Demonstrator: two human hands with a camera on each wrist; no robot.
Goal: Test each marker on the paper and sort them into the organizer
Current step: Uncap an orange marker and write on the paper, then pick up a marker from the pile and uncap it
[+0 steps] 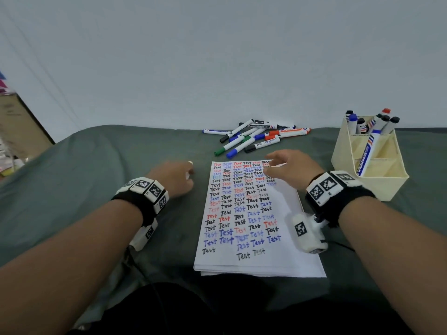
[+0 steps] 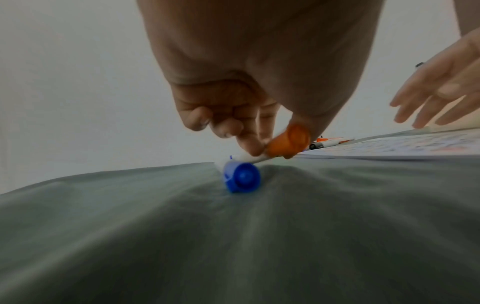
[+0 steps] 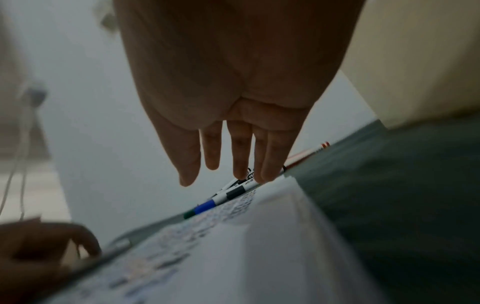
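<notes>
under left hand [image 2: 233, 98], orange cap [image 2: 289, 142]

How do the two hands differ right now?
The left hand is curled, pinching an orange-capped marker down by the cloth; the right hand is spread and holds nothing. The left sits beside the paper, the right hovers over its top edge, toward the marker pile. Both wear tagged black wristbands.
</notes>
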